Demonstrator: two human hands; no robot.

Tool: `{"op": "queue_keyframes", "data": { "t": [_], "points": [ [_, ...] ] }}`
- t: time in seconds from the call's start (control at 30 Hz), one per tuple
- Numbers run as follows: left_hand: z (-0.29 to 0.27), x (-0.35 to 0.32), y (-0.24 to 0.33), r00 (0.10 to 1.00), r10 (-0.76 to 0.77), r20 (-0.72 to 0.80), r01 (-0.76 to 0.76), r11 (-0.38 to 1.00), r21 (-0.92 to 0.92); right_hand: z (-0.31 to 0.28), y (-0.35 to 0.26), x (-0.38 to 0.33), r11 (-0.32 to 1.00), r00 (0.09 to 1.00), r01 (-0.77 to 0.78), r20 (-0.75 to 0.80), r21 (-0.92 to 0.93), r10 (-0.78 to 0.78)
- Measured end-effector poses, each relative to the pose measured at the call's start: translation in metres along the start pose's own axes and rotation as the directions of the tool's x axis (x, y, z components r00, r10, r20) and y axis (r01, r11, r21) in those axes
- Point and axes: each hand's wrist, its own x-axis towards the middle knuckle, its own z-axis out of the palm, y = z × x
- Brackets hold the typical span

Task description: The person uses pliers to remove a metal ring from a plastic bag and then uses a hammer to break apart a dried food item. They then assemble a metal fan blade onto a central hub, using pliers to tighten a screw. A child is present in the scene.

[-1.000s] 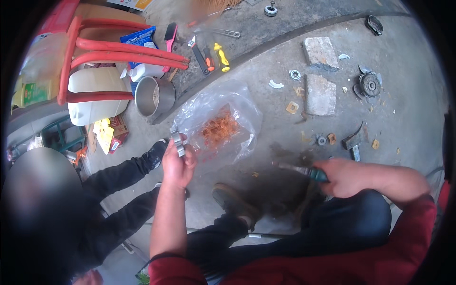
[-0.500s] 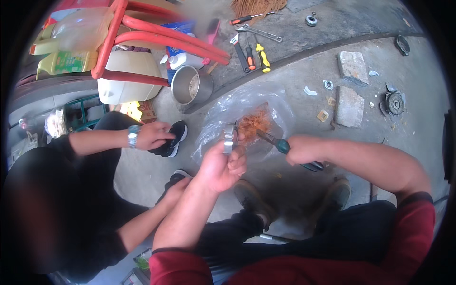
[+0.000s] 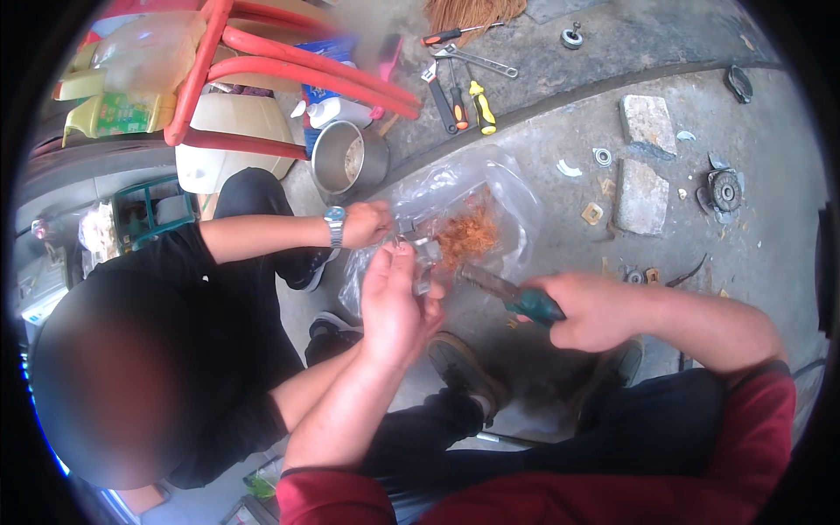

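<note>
Since before, co-worker's hand (image 3: 366,224) reached clear bag (image 3: 507,188) of orange bits (image 3: 468,234); left hand (image 3: 395,302) fingers hold metal part (image 3: 425,262).

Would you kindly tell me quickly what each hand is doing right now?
Left hand: closed on a small metal part.
Right hand: closed on a green-handled tool.
</note>
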Motion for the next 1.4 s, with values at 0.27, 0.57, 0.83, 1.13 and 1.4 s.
{"op": "queue_keyframes", "data": {
  "t": [0.27,0.57,0.83,1.13,1.4],
  "points": [
    [0.001,-0.011,0.004,0.844,0.535,-0.035,-0.448,0.741,0.501,-0.003,-0.024,-0.014,0.982,0.987,-0.109,0.137,0.154,0.088],
    [0.010,-0.013,-0.011,0.719,0.690,0.084,-0.502,0.431,0.750,0.007,-0.025,-0.018,0.525,0.935,-0.310,0.354,0.793,0.018],
    [-0.005,-0.004,-0.022,0.600,0.757,0.260,-0.535,0.137,0.834,0.001,-0.021,-0.014,0.334,0.906,-0.354,0.409,0.873,-0.108],
    [-0.002,-0.004,-0.021,0.705,0.688,0.175,-0.469,0.266,0.842,0.015,-0.013,-0.009,0.295,0.926,-0.353,0.378,0.888,-0.028],
    [0.004,0.005,-0.021,0.696,0.655,0.296,-0.546,0.214,0.810,0.012,-0.011,-0.007,0.362,0.938,-0.338,0.342,0.869,0.054]
  ]
}}
